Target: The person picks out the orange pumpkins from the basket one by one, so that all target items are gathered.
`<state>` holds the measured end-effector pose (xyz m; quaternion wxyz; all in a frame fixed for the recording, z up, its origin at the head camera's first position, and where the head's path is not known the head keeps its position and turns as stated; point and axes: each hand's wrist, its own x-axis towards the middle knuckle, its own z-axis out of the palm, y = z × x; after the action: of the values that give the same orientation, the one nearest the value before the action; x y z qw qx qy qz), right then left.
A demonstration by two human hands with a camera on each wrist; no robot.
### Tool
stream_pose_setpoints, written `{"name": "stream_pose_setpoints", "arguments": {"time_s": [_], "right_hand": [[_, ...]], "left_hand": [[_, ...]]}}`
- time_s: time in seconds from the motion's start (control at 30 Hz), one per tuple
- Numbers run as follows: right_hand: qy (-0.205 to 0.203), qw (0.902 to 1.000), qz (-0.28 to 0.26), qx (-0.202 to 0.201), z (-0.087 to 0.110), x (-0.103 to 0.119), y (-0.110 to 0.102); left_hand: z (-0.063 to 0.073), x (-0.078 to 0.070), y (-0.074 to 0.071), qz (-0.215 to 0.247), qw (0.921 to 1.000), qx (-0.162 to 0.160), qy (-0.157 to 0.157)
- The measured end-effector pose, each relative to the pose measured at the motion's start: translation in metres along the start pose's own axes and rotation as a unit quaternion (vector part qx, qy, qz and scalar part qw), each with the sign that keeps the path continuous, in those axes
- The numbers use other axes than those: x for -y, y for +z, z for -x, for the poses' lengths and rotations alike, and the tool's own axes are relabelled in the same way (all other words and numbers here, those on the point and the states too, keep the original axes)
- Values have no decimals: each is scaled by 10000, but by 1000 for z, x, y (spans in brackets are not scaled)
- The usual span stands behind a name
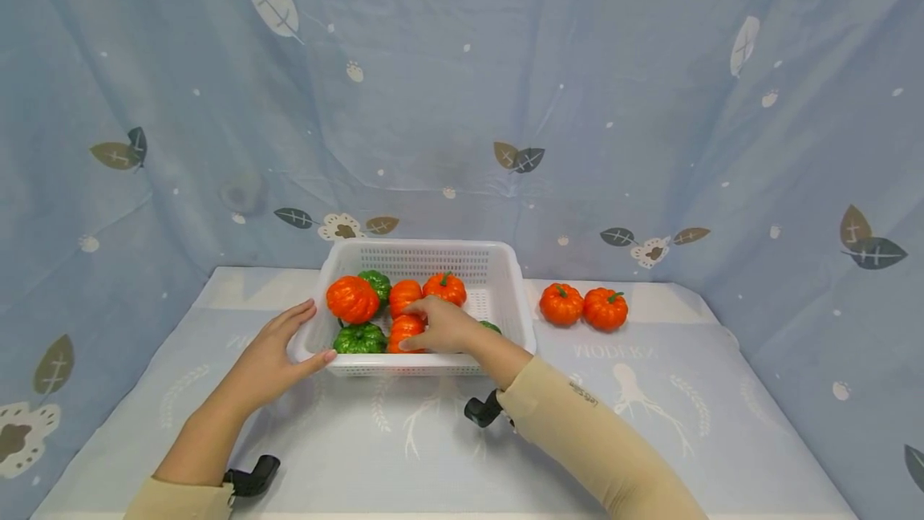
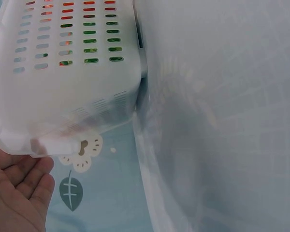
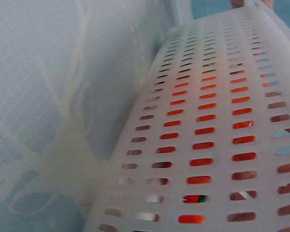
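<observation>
A white slotted plastic basket (image 1: 420, 364) holds several small ribbed pumpkins, orange and green. My left hand (image 1: 270, 355) rests against its left end, thumb at the front rim and fingers spread along the side. In the left wrist view, the left hand's fingers (image 2: 31, 176) lie by the basket rim. My right hand (image 1: 449, 329) reaches over the front rim, thumb and fingers around an orange pumpkin (image 1: 401, 331) inside. Beside that stand a green pumpkin (image 1: 359, 339) and a large orange pumpkin (image 1: 352, 299). From the right wrist, the basket wall (image 3: 217, 125) hides the right hand's grip.
Two orange pumpkins, one nearer (image 1: 561, 304) and one farther right (image 1: 605, 309), sit on the table to the basket's right. A pale printed cloth covers the table (image 1: 390, 456). A blue leaf-patterned curtain (image 1: 433, 103) stands close behind the basket.
</observation>
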<state>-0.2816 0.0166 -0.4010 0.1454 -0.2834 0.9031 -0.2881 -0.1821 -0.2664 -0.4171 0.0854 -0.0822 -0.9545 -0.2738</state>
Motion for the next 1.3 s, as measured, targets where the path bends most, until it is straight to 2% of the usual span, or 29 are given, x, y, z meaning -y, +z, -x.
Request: {"name": "stream_pose_setpoints", "arguments": {"time_s": [0.23, 0.43, 0.6, 0.8, 1.07, 1.3], "right_hand": [[-53, 9986, -444, -294, 12, -4, -16], [3, 9939, -870, -682, 32, -9, -32], [47, 9852, -1260, -1160, 49, -10, -47], [136, 9742, -1718, -1453, 72, -11, -66], [64, 9628, -1828, -1988, 101, -18, -85], [247, 9550, -1741, -2388, 130, -28, -98]], "left_hand": [[-1, -3, -1, -9, 10000, 36, -6], [-1, -1, 0, 18, 10000, 43, -2], [-1, -1, 1, 20, 10000, 7, 8], [0, 0, 1, 40, 10000, 12, -21], [0, 1, 1, 37, 10000, 18, -16], [0, 1, 1, 48, 10000, -8, 20]]}}
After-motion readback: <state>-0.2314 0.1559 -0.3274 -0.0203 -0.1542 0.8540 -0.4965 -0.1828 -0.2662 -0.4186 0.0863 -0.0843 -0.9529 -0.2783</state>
